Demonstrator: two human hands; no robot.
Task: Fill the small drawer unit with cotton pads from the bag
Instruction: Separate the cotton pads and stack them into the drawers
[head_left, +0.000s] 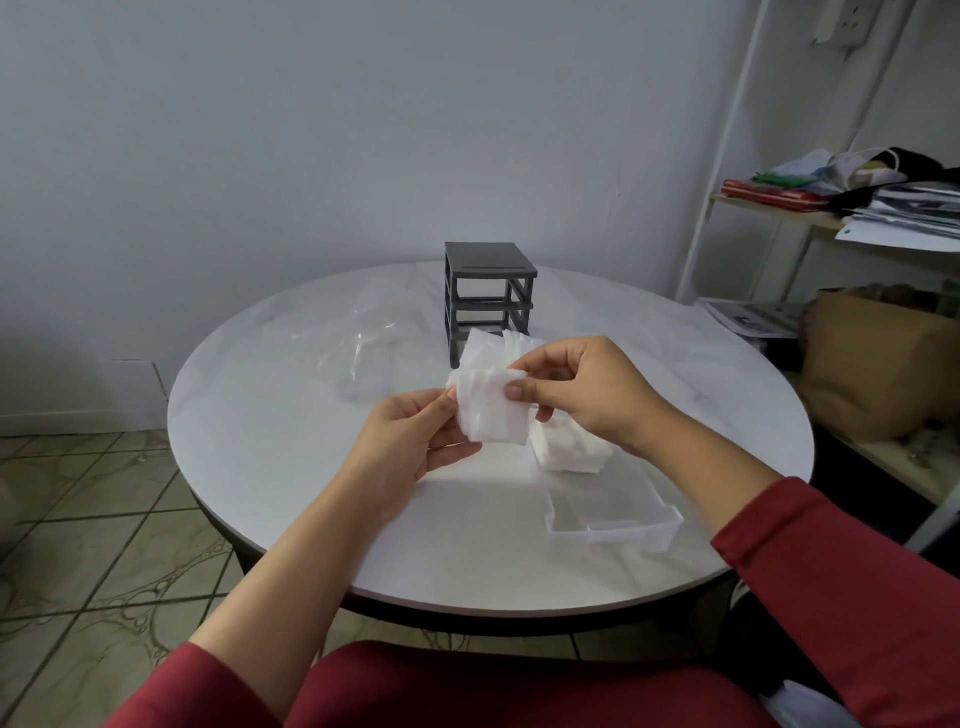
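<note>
Cotton pads (491, 410) upright, faces toward wearer

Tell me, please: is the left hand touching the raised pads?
Touching. The head view shows the left hand pinching the left edge of the pads, with the right hand pinching their upper right corner.

the drawer unit (488, 296) is a dark grey frame, upright at the far middle of the desk (270, 441), its slots standing open. a clear bag (358, 343) lies crumpled just left of it. a stack of white square cotton pads (488, 415) is held above the desk, pinched between the left hand (415, 441) and the right hand (582, 395). a clear drawer (613, 525) lies near the desk's right edge, with a pile of pads (571, 452) at its far end.
</note>
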